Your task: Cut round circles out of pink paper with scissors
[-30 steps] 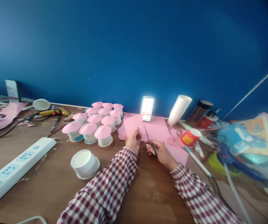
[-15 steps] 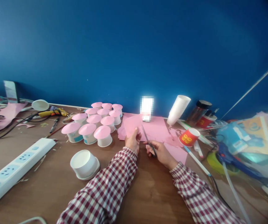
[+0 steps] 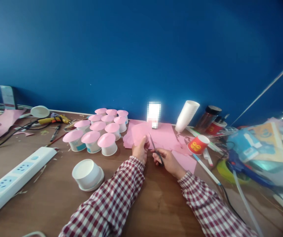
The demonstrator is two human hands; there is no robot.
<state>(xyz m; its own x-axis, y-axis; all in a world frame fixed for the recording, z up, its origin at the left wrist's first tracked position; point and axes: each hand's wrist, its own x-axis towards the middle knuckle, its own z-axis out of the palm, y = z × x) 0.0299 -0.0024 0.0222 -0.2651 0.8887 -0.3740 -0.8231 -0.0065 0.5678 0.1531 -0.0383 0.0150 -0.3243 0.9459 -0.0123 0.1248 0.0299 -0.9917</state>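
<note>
My left hand [image 3: 140, 148] pinches the near edge of a pink paper sheet [image 3: 141, 134] and holds it above the brown table [image 3: 57, 197]. Grey scissors [image 3: 154, 148] are gripped in my right hand [image 3: 167, 160], and their blades point up into the sheet just right of my left thumb. More pink paper [image 3: 167, 136] lies flat behind and to the right of both hands. Both sleeves are red and white check.
Several white cups with pink paper tops [image 3: 99, 131] stand left of the hands, and a short white cup [image 3: 87, 172] sits nearer. A white power strip [image 3: 13, 179] lies at the left. A cup stack [image 3: 187, 115], a red cup [image 3: 198, 144], jars and clutter fill the right.
The whole view has drifted slightly left as my head turned. The scissors blades have edged a little further along the pink sheet; both hands keep their grip.
</note>
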